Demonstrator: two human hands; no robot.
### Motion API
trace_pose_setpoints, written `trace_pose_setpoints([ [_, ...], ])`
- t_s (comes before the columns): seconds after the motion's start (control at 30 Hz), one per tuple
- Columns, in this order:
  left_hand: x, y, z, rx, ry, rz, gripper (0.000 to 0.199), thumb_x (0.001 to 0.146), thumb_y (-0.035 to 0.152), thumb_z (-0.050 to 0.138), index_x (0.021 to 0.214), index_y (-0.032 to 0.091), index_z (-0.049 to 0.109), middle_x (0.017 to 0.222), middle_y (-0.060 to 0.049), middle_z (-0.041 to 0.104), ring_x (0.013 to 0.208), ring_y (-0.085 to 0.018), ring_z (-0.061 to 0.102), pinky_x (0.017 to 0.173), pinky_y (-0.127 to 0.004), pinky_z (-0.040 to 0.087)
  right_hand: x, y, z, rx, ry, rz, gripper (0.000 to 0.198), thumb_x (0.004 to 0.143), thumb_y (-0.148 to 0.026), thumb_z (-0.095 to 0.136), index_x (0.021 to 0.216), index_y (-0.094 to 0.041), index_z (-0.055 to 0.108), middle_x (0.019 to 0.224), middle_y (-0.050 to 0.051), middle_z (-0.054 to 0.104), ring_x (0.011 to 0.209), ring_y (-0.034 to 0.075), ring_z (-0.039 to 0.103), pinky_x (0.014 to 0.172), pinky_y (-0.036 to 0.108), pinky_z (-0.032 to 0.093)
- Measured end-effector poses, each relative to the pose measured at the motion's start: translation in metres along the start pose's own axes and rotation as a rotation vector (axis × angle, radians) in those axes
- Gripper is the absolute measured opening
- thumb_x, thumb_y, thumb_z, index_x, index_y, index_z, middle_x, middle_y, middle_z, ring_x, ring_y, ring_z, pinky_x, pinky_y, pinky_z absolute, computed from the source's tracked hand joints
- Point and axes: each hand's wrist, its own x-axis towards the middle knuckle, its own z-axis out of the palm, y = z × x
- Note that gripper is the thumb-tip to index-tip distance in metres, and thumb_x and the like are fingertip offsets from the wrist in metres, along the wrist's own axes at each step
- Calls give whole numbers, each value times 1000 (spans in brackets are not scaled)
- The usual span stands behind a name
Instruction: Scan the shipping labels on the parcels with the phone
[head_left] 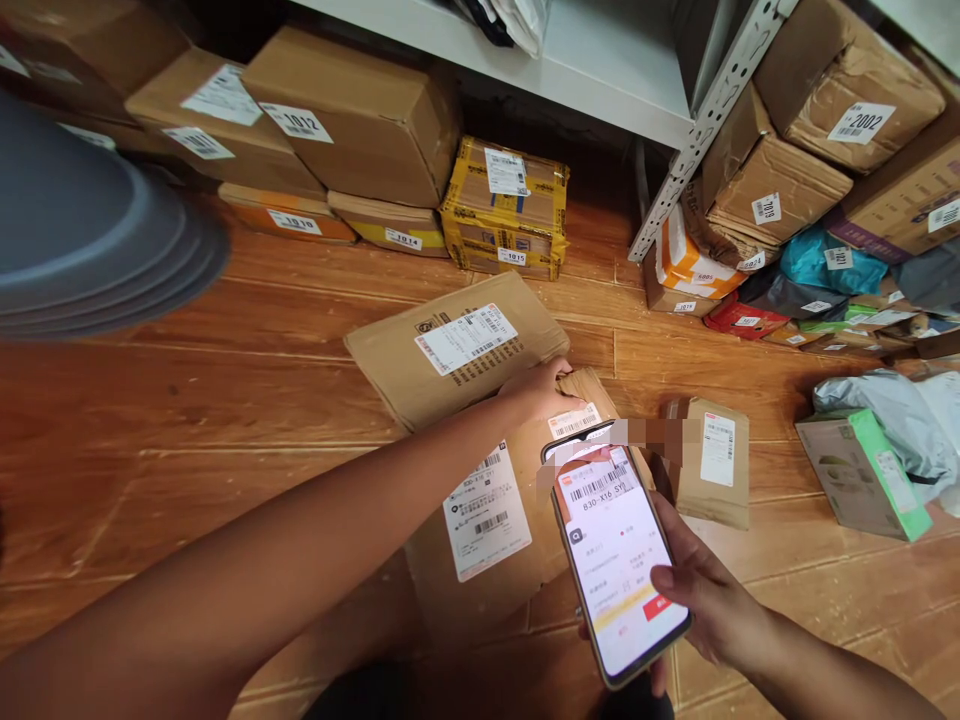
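Note:
My right hand [709, 590] is closed round a smartphone [626, 590], thumb over the lit screen, which shows a barcode label and a red button. My left hand [540, 388] grips the far edge of a cardboard box [591, 385] with its fingers curled over it. The phone covers much of that box and part of its white label. Under my left forearm lies another cardboard box with a large shipping label [491, 515]. Just beyond my left hand is a flat carton [382, 350], also labelled.
A small labelled box [686, 465] stands right of the phone. Farther right is a green-edged box [844, 470] beside grey plastic parcels. Numbered parcels line the floor under a shelf [600, 70], including a yellow-taped box [506, 215]. A white perforated post [709, 135] and grey round object [97, 220] flank the area.

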Motion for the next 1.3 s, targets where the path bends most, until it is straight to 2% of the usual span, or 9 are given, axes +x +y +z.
trace_pose_setpoints([
  [0.13,1,0,0,22,-15,14,66,71,55,76,125,24,54,127,-8,66,114,-30,63,91,-37,49,-2,-3,0,-90,-10,10,91,74,-29,85,143,-33,27,94,-1,69,70,15,72,48,16,55],
  [0.23,1,1,-1,23,-24,8,65,72,52,77,126,23,54,130,-8,64,116,-30,62,93,-37,48,-4,-4,4,-165,45,25,83,73,-16,81,138,-32,32,92,-4,67,62,9,65,47,15,53],
  [0.33,-1,4,-4,11,-41,-1,65,72,50,77,127,23,53,131,-8,64,116,-30,62,92,-36,49,-4,-3,8,-202,67,49,75,74,-16,78,134,-31,35,95,-2,66,63,10,65,45,15,52],
  [0.63,-6,10,-9,36,-65,-29,70,73,50,77,132,25,50,137,-9,61,123,-30,59,98,-37,46,-10,-2,10,-226,45,39,78,69,-16,80,133,-32,38,87,-5,65,49,7,57,42,18,45],
  [0.8,-6,10,-10,16,-75,-38,67,74,46,77,132,23,51,137,-10,61,123,-31,59,97,-37,47,-13,2,7,-294,77,-62,85,66,-22,85,139,-33,43,95,-1,66,64,14,60,51,25,51],
  [0.9,-8,11,-11,-4,-68,-29,65,75,46,76,131,22,52,137,-10,62,122,-31,60,94,-36,49,-13,3,7,-307,105,-83,85,62,-21,86,137,-32,47,99,0,66,72,16,59,55,25,49],
  [1.03,-10,13,-12,-9,-65,-27,64,76,45,76,131,22,52,136,-10,62,121,-31,61,93,-36,49,-14,1,10,-293,95,-61,83,61,-16,82,134,-31,47,94,-3,65,70,13,56,55,22,44],
  [1.13,-10,14,-13,5,-68,-38,67,76,45,77,132,21,52,136,-11,62,122,-32,60,95,-37,48,-14,-3,11,-291,88,-57,78,63,-15,80,133,-32,47,95,-3,64,73,14,57,61,25,48],
  [1.3,-5,8,-8,1,-62,-13,67,73,45,77,131,23,52,132,-9,63,119,-29,61,95,-36,48,-12,-2,11,-303,69,-136,79,59,-13,80,129,-30,47,98,-2,63,80,17,59,70,31,50],
])
